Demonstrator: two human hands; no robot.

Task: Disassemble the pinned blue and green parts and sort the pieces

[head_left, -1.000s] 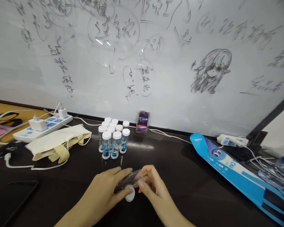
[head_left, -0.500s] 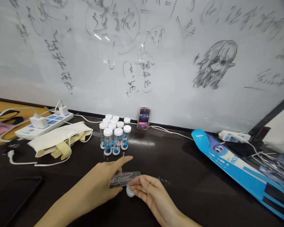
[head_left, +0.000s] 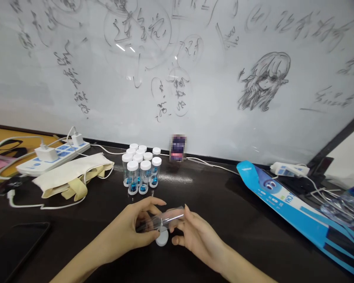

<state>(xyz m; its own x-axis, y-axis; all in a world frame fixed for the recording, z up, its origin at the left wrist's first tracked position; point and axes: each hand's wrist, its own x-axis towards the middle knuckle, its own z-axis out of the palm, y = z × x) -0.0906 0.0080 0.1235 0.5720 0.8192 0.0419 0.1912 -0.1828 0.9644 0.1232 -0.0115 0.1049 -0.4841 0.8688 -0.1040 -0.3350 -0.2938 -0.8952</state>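
My left hand point(head_left: 135, 226) is wrapped around the left end of a clear plastic tube point(head_left: 172, 215). The tube is tilted, its right end higher. My right hand point(head_left: 194, 234) grips that right end between its fingers, with the lower fingers curled beneath. Just under the tube, a round white cap point(head_left: 162, 238) rests on the dark table. Beyond my hands stands a group of several clear vials with white lids point(head_left: 144, 179), upright, with blue pieces visible in the front ones.
A cream cloth bag point(head_left: 70, 175) and a white power strip point(head_left: 35, 165) lie left, with a dark phone point(head_left: 14, 247) nearer. A small phone-like screen point(head_left: 177, 148) leans on the whiteboard point(head_left: 206, 118). Blue packaging point(head_left: 292, 212) and cables lie right.
The clear tube has been tilted up at its right end. My right hand has moved from beside the cap up onto the tube, and my left fingers have closed round it.
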